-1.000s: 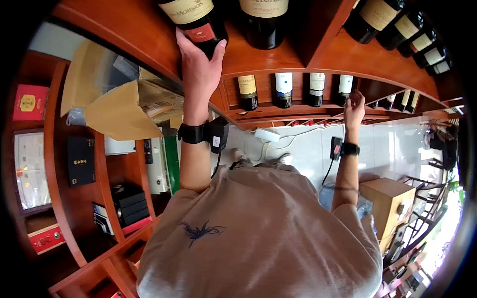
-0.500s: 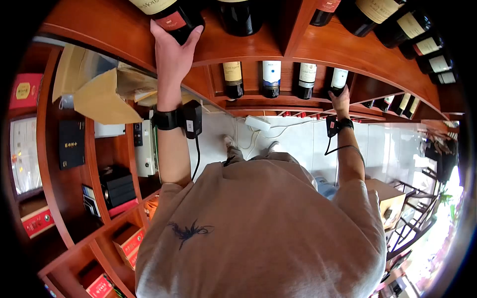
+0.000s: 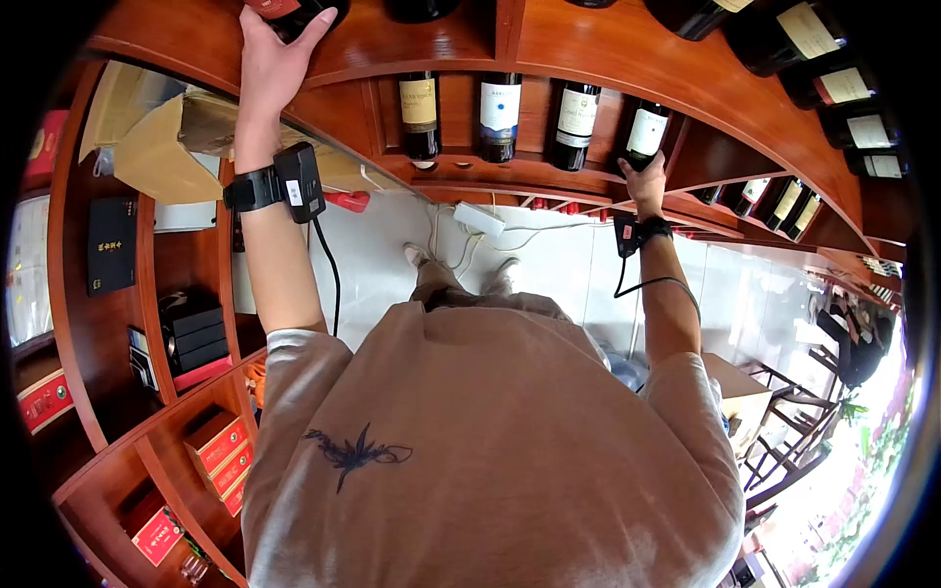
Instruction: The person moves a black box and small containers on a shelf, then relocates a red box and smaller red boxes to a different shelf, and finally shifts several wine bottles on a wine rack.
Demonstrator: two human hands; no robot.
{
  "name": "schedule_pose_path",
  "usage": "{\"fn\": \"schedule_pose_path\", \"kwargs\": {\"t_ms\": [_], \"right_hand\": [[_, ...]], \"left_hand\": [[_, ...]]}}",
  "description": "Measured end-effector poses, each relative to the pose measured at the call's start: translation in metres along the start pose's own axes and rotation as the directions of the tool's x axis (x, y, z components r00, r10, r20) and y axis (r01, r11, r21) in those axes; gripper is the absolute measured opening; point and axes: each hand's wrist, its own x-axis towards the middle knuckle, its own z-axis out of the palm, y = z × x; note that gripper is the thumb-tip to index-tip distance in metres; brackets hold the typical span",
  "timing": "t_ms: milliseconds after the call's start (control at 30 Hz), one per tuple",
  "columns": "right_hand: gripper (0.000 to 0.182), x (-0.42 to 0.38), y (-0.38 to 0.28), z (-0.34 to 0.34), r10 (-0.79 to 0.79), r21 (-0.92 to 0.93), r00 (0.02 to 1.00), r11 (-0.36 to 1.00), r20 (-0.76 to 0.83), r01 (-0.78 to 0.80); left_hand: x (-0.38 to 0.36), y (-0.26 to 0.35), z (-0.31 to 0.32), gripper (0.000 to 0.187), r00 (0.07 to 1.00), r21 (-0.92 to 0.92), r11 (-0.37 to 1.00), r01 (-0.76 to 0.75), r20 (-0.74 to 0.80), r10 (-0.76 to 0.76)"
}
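Note:
My left hand (image 3: 267, 61) reaches up to the top shelf and grips the base of a dark wine bottle with a red label (image 3: 292, 10), which is mostly cut off by the frame edge. My right hand (image 3: 646, 182) is closed around the bottom of a white-labelled wine bottle (image 3: 641, 134) lying in the lower row of the wooden rack (image 3: 588, 59). Both wrists wear black bands with small devices and cables.
Three more bottles (image 3: 499, 106) lie in the lower row, and others fill the rack to the right (image 3: 843, 88). An open cardboard box (image 3: 157, 152), black boxes (image 3: 191, 333) and red boxes (image 3: 225, 446) sit on the left shelves. A power strip (image 3: 478, 218) lies on the white floor.
My right hand has moved from open air onto the white-labelled bottle and closed on it. My left hand has stayed on the top-shelf bottle while the view shifted.

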Motion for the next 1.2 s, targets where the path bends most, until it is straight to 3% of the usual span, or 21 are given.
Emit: {"fn": "schedule_pose_path", "kwargs": {"t_ms": [133,367,467,567,600,700,733,833,867,967,1000,1100,1200], "right_hand": [[0.080,-0.002,-0.005,-0.006,0.044,0.037,0.998,0.998,0.047,-0.046],[0.082,-0.006,-0.004,-0.006,-0.006,0.046,1.000,0.999,0.024,0.004],[0.079,-0.007,0.007,0.006,-0.071,-0.014,0.994,0.997,-0.077,0.070],[0.073,-0.032,-0.030,-0.010,-0.190,-0.037,0.912,0.981,-0.362,0.190],[0.069,-0.039,-0.043,-0.010,-0.220,-0.044,0.907,0.975,-0.358,0.219],[0.075,-0.055,-0.078,0.003,-0.223,0.200,0.972,0.951,-0.078,0.234],[0.078,-0.053,-0.077,0.020,-0.247,0.201,0.968,0.947,-0.045,0.251],[0.091,-0.057,-0.084,0.050,-0.250,0.218,0.966,0.948,0.065,0.230],[0.096,-0.055,-0.082,0.060,-0.151,0.168,0.983,0.977,0.102,0.132],[0.086,-0.052,-0.082,0.068,-0.134,0.241,0.958,0.968,0.253,0.072],[0.078,-0.052,-0.083,0.070,-0.154,0.276,0.961,0.957,0.228,0.088],[0.074,-0.051,-0.098,0.054,-0.062,0.204,0.950,0.979,0.307,-0.002],[0.073,-0.052,-0.098,0.053,-0.072,0.175,0.956,0.984,0.285,0.022]], "left_hand": [[0.001,-0.006,0.001,0.069,1.000,-0.013,1.000,-0.002,-0.020,0.002],[-0.004,0.017,0.005,0.076,1.000,-0.037,0.999,-0.022,-0.009,0.022],[-0.007,0.027,0.008,0.078,0.999,-0.039,0.998,-0.039,-0.030,0.038],[-0.006,0.028,0.009,0.077,0.999,-0.024,0.999,-0.026,-0.045,0.025],[-0.008,0.027,0.008,0.077,0.999,-0.020,1.000,-0.012,-0.043,0.011],[-0.006,0.025,0.007,0.077,0.998,-0.021,0.998,-0.064,-0.025,0.064],[0.007,-0.025,-0.003,0.069,0.997,-0.044,0.996,-0.080,-0.007,0.079],[0.004,-0.012,-0.001,0.072,0.999,-0.029,0.998,-0.051,0.000,0.051],[0.000,-0.001,0.001,0.073,0.999,-0.041,0.998,-0.037,-0.009,0.037],[-0.007,0.026,0.009,0.076,1.000,-0.061,0.998,-0.010,-0.030,0.009],[-0.006,0.026,0.008,0.076,0.999,-0.060,0.998,-0.012,-0.031,0.011],[-0.007,0.025,0.007,0.076,0.999,-0.079,0.997,-0.017,-0.035,0.015],[-0.005,0.021,0.009,0.076,0.998,-0.094,0.994,-0.058,-0.034,0.055]]}}
